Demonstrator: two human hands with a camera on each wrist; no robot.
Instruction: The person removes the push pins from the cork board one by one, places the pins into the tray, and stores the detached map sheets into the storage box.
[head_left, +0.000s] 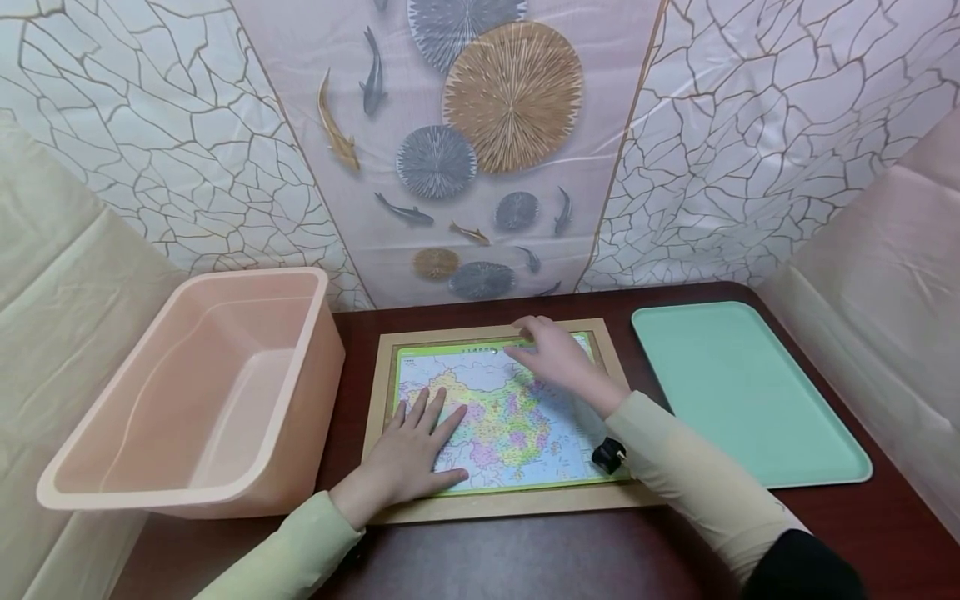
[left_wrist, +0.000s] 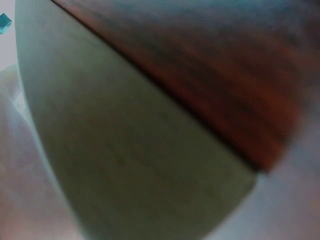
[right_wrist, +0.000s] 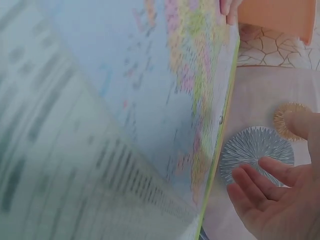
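Note:
A printed map (head_left: pixel 480 417) with a green border lies inside a wooden-framed board (head_left: pixel 525 500). My left hand (head_left: pixel 408 454) rests palm down on the map's lower left, fingers spread, its heel over the frame. Near the top edge my right hand (head_left: pixel 558 358) hovers with loosely bent fingers. In the right wrist view the same right hand (right_wrist: pixel 280 195) has thumb and fingers apart, with nothing between them. A small shiny pin (head_left: pixel 494 351) sits at the map's top edge, just left of my right fingertips. The left wrist view shows only blurred surfaces, no hand.
A pink plastic tub (head_left: pixel 300 400) stands left of the board. On the right lies a mint-green tray (head_left: pixel 750 392). A patterned cloth (head_left: pixel 480 233) hangs behind the dark wooden table (head_left: pixel 510 558). A small black device (head_left: pixel 608 456) is at my right wrist.

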